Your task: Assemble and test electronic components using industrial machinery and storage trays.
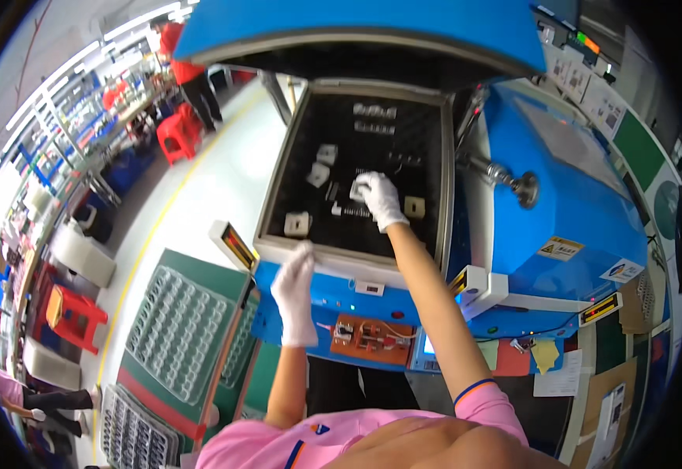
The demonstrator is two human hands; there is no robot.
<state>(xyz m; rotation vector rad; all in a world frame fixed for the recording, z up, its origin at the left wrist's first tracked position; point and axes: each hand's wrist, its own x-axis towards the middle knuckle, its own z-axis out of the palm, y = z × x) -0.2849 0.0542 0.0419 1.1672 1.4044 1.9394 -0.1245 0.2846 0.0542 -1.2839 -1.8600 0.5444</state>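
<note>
In a white glove, my right hand (382,199) reaches into the black bed (411,176) of a blue machine. Its fingers are closed on a small pale block (356,190). Around it lie a beige square block (414,206), a row of small metal pieces (354,211) and a slim strip (331,191). Farther left are a pale plate (319,174) and another block (297,224). My left hand (294,295), also gloved, is at the bed's front rim (333,256). Its fingertips are pressed together; anything between them is too small to make out.
The blue lid (356,23) is raised over the bed. Sensor bars (234,245) flank its front, and a copper-coloured fixture (372,338) sits below. Clear trays (180,332) lie on a green bench at left. A metal joint (525,189) juts out at right. Other people work farther left.
</note>
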